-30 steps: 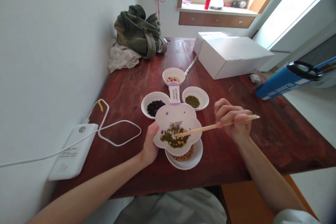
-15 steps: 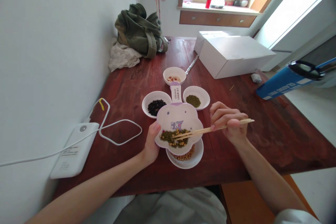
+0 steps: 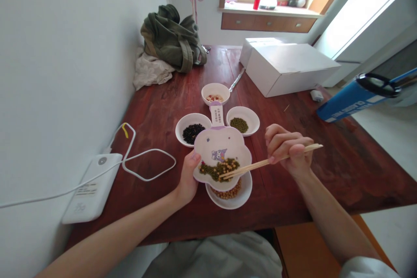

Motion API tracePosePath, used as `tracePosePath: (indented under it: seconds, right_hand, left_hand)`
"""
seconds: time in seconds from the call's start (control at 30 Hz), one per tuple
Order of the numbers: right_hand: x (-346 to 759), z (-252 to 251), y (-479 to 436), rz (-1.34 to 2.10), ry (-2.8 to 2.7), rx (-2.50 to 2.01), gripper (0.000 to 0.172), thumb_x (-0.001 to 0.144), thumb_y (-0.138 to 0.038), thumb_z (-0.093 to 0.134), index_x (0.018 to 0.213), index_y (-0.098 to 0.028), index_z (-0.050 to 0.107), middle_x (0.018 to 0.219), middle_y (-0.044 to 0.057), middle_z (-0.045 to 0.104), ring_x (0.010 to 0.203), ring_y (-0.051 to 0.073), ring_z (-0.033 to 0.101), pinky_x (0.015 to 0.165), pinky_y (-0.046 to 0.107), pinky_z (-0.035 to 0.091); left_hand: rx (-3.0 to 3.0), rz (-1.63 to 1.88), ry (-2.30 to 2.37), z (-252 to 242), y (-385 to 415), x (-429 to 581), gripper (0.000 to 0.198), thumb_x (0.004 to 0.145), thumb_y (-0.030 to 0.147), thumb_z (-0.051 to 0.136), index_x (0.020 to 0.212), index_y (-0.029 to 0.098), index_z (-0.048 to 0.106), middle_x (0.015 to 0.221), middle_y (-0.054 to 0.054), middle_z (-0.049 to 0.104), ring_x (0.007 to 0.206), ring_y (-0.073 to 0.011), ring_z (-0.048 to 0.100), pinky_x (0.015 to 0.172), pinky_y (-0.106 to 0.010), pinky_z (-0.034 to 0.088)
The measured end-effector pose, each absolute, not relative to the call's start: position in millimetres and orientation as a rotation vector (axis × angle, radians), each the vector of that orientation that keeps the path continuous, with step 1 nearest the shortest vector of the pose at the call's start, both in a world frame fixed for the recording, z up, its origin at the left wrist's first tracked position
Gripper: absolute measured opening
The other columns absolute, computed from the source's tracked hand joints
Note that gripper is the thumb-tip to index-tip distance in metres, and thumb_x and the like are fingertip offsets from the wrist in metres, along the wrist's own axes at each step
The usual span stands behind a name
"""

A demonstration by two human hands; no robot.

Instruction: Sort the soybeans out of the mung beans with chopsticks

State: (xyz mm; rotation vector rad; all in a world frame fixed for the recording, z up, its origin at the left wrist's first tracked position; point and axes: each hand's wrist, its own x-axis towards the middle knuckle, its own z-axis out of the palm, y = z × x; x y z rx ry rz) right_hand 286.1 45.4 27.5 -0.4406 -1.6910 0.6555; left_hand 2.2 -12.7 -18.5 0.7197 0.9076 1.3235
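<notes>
Right hand [image 3: 288,150]: closed around a pair of wooden chopsticks [image 3: 256,165], fingers curled, thumb pressed along the near side; the back ends project past the hand to the right. Tips of the sticks lie close together and reach into the mixed beans [image 3: 216,170] in the dish. Left hand [image 3: 188,178]: gripping the left edge of the dish [image 3: 239,145], thumb over the rim, other fingers mostly hidden below. Dish is white with a lilac border, flower-shaped, with a cartoon figure printed in the middle and a handle pointing away from the person; a white label [image 3: 217,115] with printed characters covers part of the handle. Mixed beans, small green with scattered yellow, lie in an uneven band across the near half; the far half shows bare. Dish sits above the bowl of yellow beans [image 3: 245,195], covering its far part; contact between the two cannot be told. Just beyond, the bowl of black beans [image 3: 193,119] stands to the left and the bowl of green beans [image 3: 252,118] to the right, both on the table [image 3: 280,202].
</notes>
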Motion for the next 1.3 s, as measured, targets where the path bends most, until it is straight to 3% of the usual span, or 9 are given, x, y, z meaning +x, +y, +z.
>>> tracePosePath:
  seconds: [0.13, 0.33, 0.53, 0.73, 0.83, 1.03, 1.13, 1.23, 1.3]
  right_hand:
    - [289.1, 28.9, 45.9, 0.607, -1.721, -0.457, 0.061, 0.122, -0.057, 0.062, 0.075, -0.030, 0.090, 0.061, 0.003, 0.078, 0.062, 0.025, 0.067, 0.067, 0.049, 0.054]
    - [288.4, 30.8, 47.6, 0.643, -1.648, -0.419, 0.069, 0.122, -0.061, 0.059, 0.067, -0.029, 0.085, 0.051, 0.001, 0.068, 0.052, 0.022, 0.055, 0.063, 0.046, 0.052]
    - [284.9, 42.5, 57.3, 0.676, -1.804, -0.430, 0.062, 0.121, -0.058, 0.062, 0.074, -0.029, 0.090, 0.056, 0.003, 0.071, 0.057, 0.023, 0.060, 0.063, 0.046, 0.053]
    - [264.6, 94.1, 69.1, 0.556, -2.059, -0.224, 0.053, 0.119, -0.056, 0.069, 0.078, -0.025, 0.084, 0.066, 0.002, 0.079, 0.067, 0.020, 0.070, 0.071, 0.043, 0.057]
    - [233.6, 114.1, 59.9, 0.472, -2.147, 0.041, 0.044, 0.107, -0.046, 0.091, 0.072, -0.025, 0.075, 0.065, 0.000, 0.075, 0.063, 0.017, 0.064, 0.063, 0.038, 0.053]
    - [193.3, 121.0, 41.0, 0.371, -2.368, 0.182, 0.063, 0.098, -0.062, 0.096, 0.061, -0.024, 0.061, 0.062, -0.004, 0.060, 0.056, 0.012, 0.054, 0.055, 0.035, 0.043]
    - [207.4, 118.0, 49.2, 0.498, -2.426, 0.050, 0.056, 0.105, -0.054, 0.091, 0.066, -0.023, 0.065, 0.064, -0.002, 0.064, 0.057, 0.012, 0.058, 0.055, 0.035, 0.044]
    - [239.2, 107.9, 59.3, 0.667, -2.319, -0.109, 0.044, 0.111, -0.053, 0.083, 0.079, -0.022, 0.079, 0.071, 0.002, 0.076, 0.060, 0.014, 0.067, 0.058, 0.031, 0.052]
    - [261.1, 94.9, 60.7, 0.719, -2.183, -0.213, 0.055, 0.115, -0.064, 0.068, 0.088, -0.021, 0.088, 0.074, 0.006, 0.081, 0.064, 0.017, 0.076, 0.061, 0.031, 0.060]
  left_hand:
    - [0.717, 1.316, 0.940, -17.5, -12.3, 2.1, 0.058, 0.087, 0.072, 0.093, 0.107, 0.018, 0.091, 0.096, -0.011, 0.093, 0.108, -0.0425, 0.090, 0.098, -0.051, 0.073]
    - [0.687, 1.337, 0.943, -14.3, -12.0, 3.2, 0.053, 0.087, 0.068, 0.092, 0.100, 0.017, 0.089, 0.095, -0.011, 0.092, 0.108, -0.0430, 0.089, 0.096, -0.050, 0.073]
    - [0.684, 1.334, 0.923, -14.5, -12.8, 2.8, 0.054, 0.086, 0.069, 0.093, 0.100, 0.017, 0.089, 0.095, -0.011, 0.092, 0.110, -0.0436, 0.088, 0.097, -0.051, 0.073]
    - [0.654, 1.320, 0.879, -13.2, -11.6, 3.1, 0.050, 0.086, 0.065, 0.093, 0.101, 0.018, 0.089, 0.095, -0.011, 0.092, 0.108, -0.0431, 0.089, 0.097, -0.051, 0.072]
    - [0.632, 1.328, 0.885, -14.4, -13.1, 2.9, 0.045, 0.085, 0.061, 0.094, 0.099, 0.019, 0.087, 0.086, -0.007, 0.088, 0.095, -0.0376, 0.087, 0.089, -0.046, 0.071]
    - [0.624, 1.370, 0.900, -18.3, -16.4, 1.0, 0.032, 0.091, 0.052, 0.094, 0.089, 0.023, 0.080, 0.068, 0.004, 0.071, 0.070, -0.0222, 0.071, 0.074, -0.035, 0.061]
    - [0.608, 1.342, 0.892, -20.1, -15.0, 0.7, 0.040, 0.085, 0.057, 0.098, 0.097, 0.021, 0.084, 0.074, 0.001, 0.078, 0.075, -0.0251, 0.074, 0.078, -0.037, 0.064]
    - [0.589, 1.295, 0.922, -21.6, -14.2, 0.2, 0.051, 0.081, 0.061, 0.099, 0.106, 0.019, 0.088, 0.090, -0.006, 0.089, 0.097, -0.0348, 0.084, 0.090, -0.041, 0.067]
    - [0.593, 1.266, 0.922, -22.3, -14.4, -0.2, 0.057, 0.081, 0.062, 0.099, 0.115, 0.017, 0.089, 0.102, -0.010, 0.093, 0.110, -0.0402, 0.086, 0.096, -0.044, 0.068]
